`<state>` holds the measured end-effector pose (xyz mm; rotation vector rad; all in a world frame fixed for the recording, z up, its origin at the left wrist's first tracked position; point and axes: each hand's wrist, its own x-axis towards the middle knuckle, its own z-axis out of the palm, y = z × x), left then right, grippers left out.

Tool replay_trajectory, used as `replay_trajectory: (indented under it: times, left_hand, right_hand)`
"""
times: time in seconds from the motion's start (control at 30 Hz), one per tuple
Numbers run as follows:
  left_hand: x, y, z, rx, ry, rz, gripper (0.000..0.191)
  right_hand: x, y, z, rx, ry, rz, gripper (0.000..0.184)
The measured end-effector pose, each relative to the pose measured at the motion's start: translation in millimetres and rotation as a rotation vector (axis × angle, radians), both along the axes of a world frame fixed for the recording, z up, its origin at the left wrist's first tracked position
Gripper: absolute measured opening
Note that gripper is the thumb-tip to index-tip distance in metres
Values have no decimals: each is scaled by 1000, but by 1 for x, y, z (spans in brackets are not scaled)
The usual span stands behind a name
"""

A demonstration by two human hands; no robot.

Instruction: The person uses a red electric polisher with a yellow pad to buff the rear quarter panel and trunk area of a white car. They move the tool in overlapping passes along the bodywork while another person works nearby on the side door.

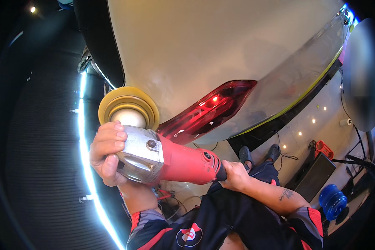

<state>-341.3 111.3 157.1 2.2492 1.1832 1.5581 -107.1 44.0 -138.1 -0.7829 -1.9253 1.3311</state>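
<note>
A red and silver rotary polisher [187, 159] spans the middle of the view, its yellow pad [152, 106] facing up and away from me. My left hand [109, 153] wraps around the metal gear head beside the pad. At the rear, my right hand [236, 175] grips the black end of the body. Beyond the tool lies a pale, glossy car body panel [187, 47] with a red tail lamp [212, 109]. The pad overlaps the panel's lower left corner in view; whether they touch, I cannot tell.
A glowing light strip [82, 134] runs down the left along a dark ribbed surface [43, 140]. At right are a black box [315, 175], a blue water bottle [332, 201], a red plastic object [324, 150] and a stand leg [351, 161]. A cable [289, 156] lies near my feet.
</note>
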Motion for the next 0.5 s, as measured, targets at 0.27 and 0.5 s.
replay_trajectory:
  times: [0.27, 0.5]
  left_hand:
    - [55, 22, 6, -67, 123, -9, 34]
    - [127, 75, 17, -137, 264, -154, 34]
  right_hand:
    - [12, 4, -16, -74, 143, -74, 42]
    - [37, 13, -23, -87, 247, -135, 53]
